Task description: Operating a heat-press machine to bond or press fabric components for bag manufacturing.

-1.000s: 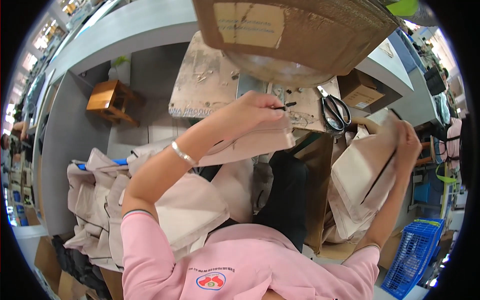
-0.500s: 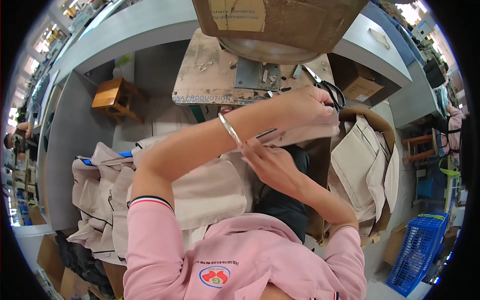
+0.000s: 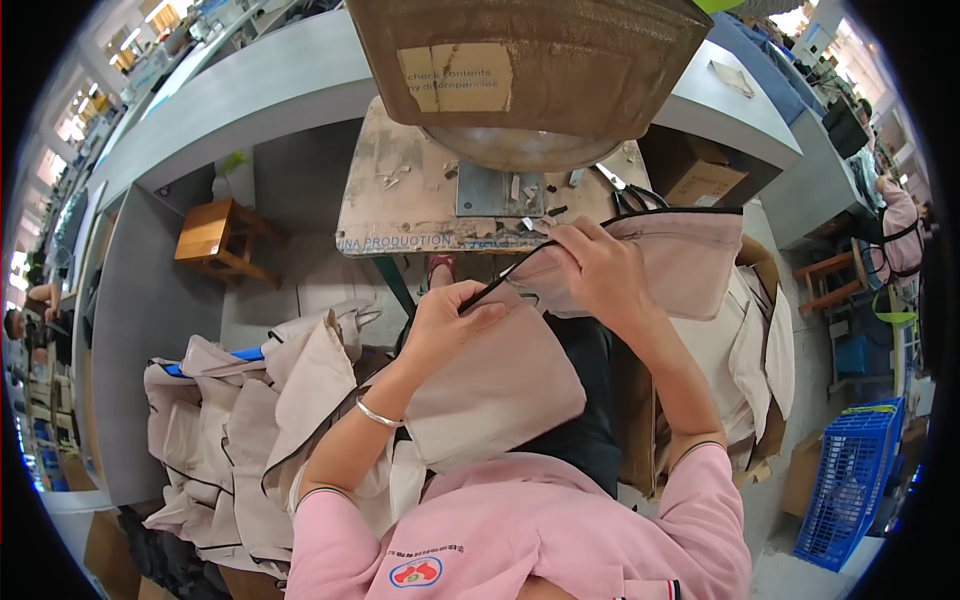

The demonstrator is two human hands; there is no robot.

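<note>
Both hands work beige cloth bag [image 3: 680, 262] just below worn bench [image 3: 400, 205]. Left hand [image 3: 447, 322] pinches black-trimmed edge [image 3: 490, 290]; right hand [image 3: 592, 268] clamps same edge nearer bench. Step appears to be lining up trim. Next move likely needs steady tension along edge. Scissors [image 3: 632, 196] on bench partly hidden behind bag; fingertips obscured by fabric.

Both hands grip a beige fabric piece [image 3: 500, 390] along its dark-trimmed edge: the left hand [image 3: 450, 325] low, the right hand [image 3: 595, 268] higher, before a worn bench [image 3: 400, 200]; more beige pieces [image 3: 240, 430] lie heaped at left.
</note>
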